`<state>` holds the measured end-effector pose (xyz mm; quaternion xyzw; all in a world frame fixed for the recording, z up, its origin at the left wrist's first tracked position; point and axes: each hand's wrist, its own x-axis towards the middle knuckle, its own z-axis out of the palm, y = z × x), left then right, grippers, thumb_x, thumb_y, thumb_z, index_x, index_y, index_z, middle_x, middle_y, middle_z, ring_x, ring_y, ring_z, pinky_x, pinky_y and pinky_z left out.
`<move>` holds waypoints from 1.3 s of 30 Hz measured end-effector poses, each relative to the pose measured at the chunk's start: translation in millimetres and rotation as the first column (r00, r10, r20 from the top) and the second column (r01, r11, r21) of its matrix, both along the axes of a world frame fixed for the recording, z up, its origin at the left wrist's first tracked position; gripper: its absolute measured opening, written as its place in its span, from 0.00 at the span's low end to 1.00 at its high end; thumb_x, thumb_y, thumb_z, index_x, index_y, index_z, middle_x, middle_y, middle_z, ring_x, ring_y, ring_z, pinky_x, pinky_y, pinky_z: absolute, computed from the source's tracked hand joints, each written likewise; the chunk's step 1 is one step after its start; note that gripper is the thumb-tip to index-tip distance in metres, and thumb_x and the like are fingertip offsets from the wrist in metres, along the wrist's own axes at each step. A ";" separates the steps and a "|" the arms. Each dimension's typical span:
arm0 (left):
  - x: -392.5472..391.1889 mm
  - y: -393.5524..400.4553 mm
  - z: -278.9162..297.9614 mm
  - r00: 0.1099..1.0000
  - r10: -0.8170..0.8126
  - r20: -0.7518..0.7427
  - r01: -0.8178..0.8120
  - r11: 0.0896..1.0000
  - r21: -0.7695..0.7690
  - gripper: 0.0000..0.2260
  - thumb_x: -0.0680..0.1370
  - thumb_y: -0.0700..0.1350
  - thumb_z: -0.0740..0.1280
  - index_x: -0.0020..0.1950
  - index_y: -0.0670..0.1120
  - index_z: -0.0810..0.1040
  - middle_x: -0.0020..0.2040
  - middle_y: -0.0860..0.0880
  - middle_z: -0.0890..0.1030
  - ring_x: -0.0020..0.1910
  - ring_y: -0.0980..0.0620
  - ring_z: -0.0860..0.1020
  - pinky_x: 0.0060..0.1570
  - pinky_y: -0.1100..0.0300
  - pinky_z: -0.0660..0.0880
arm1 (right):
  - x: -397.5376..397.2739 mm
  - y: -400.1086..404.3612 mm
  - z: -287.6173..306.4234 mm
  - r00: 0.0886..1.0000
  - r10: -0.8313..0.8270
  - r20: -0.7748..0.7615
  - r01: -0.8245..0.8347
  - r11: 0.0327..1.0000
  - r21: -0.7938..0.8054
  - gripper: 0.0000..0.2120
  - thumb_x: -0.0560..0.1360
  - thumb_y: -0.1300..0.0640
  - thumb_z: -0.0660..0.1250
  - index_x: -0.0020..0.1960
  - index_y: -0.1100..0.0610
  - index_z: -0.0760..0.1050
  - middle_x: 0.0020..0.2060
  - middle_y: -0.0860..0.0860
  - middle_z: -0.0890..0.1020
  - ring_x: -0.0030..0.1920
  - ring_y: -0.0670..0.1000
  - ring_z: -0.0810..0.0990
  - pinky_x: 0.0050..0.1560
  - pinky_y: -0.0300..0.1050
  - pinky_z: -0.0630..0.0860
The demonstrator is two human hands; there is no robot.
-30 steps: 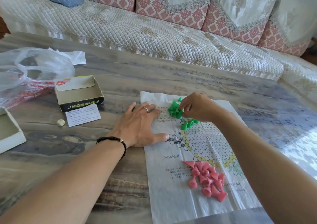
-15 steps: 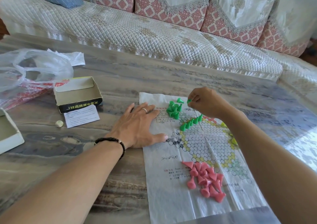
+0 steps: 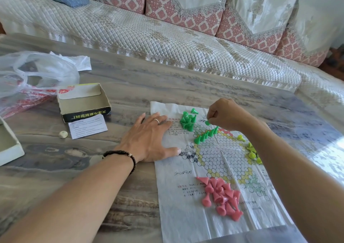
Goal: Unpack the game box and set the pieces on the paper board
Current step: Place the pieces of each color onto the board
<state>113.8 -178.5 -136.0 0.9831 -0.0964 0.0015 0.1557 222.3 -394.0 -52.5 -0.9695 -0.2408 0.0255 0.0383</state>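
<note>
Box (image 3: 83,101) emptied, my left hand (image 3: 149,138) spread flat on the board (image 3: 186,215), my right hand (image 3: 226,115) pinches a green piece (image 3: 207,122) above the short green row (image 3: 205,134), with green, pink and yellow heaps unplaced.

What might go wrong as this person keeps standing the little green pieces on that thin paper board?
The right hand pinches a green piece just above the standing green row; a slip could topple them. The paper board is thin and creased, held flat only by the left hand, so it may shift if that lifts. The right forearm passes close over the yellow pieces and could sweep them.
</note>
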 end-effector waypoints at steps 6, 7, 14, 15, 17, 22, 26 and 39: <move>1.1 -0.2 0.3 1.000 -0.001 0.003 0.001 1.000 -0.007 0.43 0.70 0.74 0.57 0.78 0.52 0.54 0.79 0.52 0.52 0.77 0.54 0.45 0.75 0.48 0.40 | 5.2 3.0 -4.7 1.000 -0.014 -0.021 0.013 0.996 -0.086 0.03 0.72 0.64 0.69 0.41 0.61 0.82 0.36 0.49 0.83 0.36 0.46 0.81 0.35 0.33 0.75; 1.2 -0.4 0.3 1.000 -0.001 0.003 0.001 1.000 -0.007 0.42 0.70 0.74 0.57 0.78 0.52 0.54 0.79 0.52 0.52 0.77 0.54 0.45 0.75 0.48 0.40 | 5.6 3.3 -6.0 1.000 -0.017 -0.020 0.015 0.996 -0.086 0.04 0.72 0.65 0.69 0.41 0.60 0.82 0.36 0.49 0.83 0.36 0.45 0.81 0.36 0.33 0.74; 1.3 0.0 -0.4 1.000 -0.001 0.017 0.001 1.000 -0.009 0.42 0.70 0.74 0.57 0.78 0.52 0.56 0.79 0.52 0.53 0.77 0.54 0.46 0.75 0.47 0.41 | 10.5 -1.1 -14.9 1.000 -0.021 -0.017 0.020 0.996 -0.092 0.04 0.71 0.65 0.68 0.40 0.59 0.82 0.36 0.49 0.84 0.38 0.47 0.82 0.47 0.42 0.79; 1.3 0.0 -0.3 1.000 0.000 0.017 0.001 1.000 -0.009 0.42 0.70 0.73 0.57 0.78 0.52 0.56 0.79 0.52 0.53 0.77 0.54 0.46 0.75 0.47 0.41 | 10.8 -1.8 -15.7 1.000 -0.024 -0.016 0.022 0.996 -0.087 0.05 0.71 0.65 0.68 0.40 0.60 0.82 0.37 0.49 0.84 0.38 0.47 0.82 0.46 0.42 0.79; 1.4 -0.1 -0.3 1.000 0.001 0.013 -0.001 1.000 -0.006 0.42 0.70 0.74 0.57 0.78 0.52 0.55 0.79 0.52 0.53 0.77 0.54 0.46 0.75 0.47 0.41 | 10.6 -2.5 -16.5 0.999 -0.025 -0.021 0.023 0.997 -0.077 0.05 0.71 0.65 0.68 0.41 0.59 0.82 0.37 0.49 0.84 0.37 0.46 0.82 0.45 0.42 0.80; 1.1 0.2 -1.2 1.000 -0.001 0.012 0.001 1.000 -0.004 0.43 0.69 0.74 0.56 0.78 0.52 0.55 0.79 0.52 0.52 0.77 0.54 0.46 0.75 0.47 0.41 | 13.4 -1.3 -15.8 1.000 -0.005 0.013 0.005 1.000 0.010 0.07 0.74 0.59 0.69 0.51 0.58 0.81 0.46 0.50 0.84 0.41 0.47 0.82 0.48 0.42 0.79; 0.9 -0.5 -0.6 1.000 -0.002 0.006 0.002 1.000 0.000 0.43 0.70 0.73 0.57 0.78 0.52 0.54 0.79 0.52 0.52 0.77 0.54 0.46 0.75 0.47 0.41 | 19.5 7.6 -16.1 0.997 0.002 0.073 -0.008 0.997 0.082 0.13 0.76 0.64 0.61 0.57 0.58 0.79 0.53 0.52 0.83 0.46 0.51 0.83 0.54 0.47 0.79; 0.5 -0.7 1.1 1.000 0.005 0.021 -0.004 1.000 -0.018 0.43 0.69 0.73 0.58 0.78 0.52 0.55 0.79 0.52 0.54 0.77 0.53 0.48 0.75 0.47 0.43 | 40.6 21.8 -38.7 1.000 0.002 0.011 -0.004 0.992 0.123 0.10 0.75 0.62 0.67 0.56 0.56 0.80 0.48 0.53 0.84 0.45 0.50 0.81 0.49 0.42 0.77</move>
